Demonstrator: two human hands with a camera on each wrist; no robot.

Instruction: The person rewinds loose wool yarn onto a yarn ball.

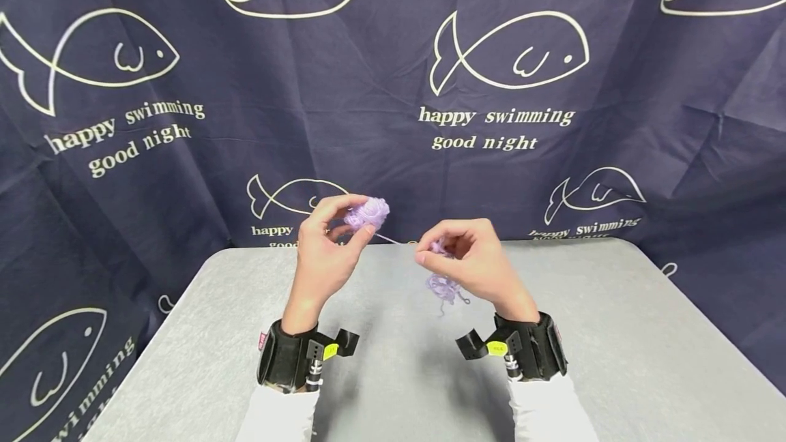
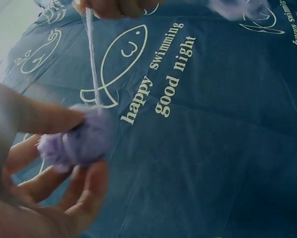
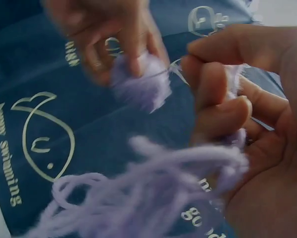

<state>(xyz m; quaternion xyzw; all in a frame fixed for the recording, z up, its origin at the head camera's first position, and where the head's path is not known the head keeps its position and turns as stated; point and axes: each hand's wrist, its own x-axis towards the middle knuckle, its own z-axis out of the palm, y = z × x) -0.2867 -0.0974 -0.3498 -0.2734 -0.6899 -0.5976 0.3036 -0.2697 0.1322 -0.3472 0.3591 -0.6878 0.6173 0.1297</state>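
A small ball of lilac yarn (image 1: pixel 371 213) is pinched between the thumb and fingers of my left hand (image 1: pixel 328 251), above the far edge of the table. From the ball a single taut strand (image 2: pixel 93 59) runs across to my right hand (image 1: pixel 473 261), whose thumb and index finger pinch it. Loose, tangled yarn (image 3: pixel 153 198) hangs from the right hand's curled fingers, its lower ends dangling over the table. In the left wrist view the ball (image 2: pixel 81 139) looks slightly blurred, and only part of the right hand shows at the top.
A light grey table (image 1: pixel 209 333) lies below both hands. Behind it hangs a dark blue cloth (image 1: pixel 381 87) printed with white fish and lettering. Each wrist wears a black strap (image 1: pixel 288 360) with a small camera mount.
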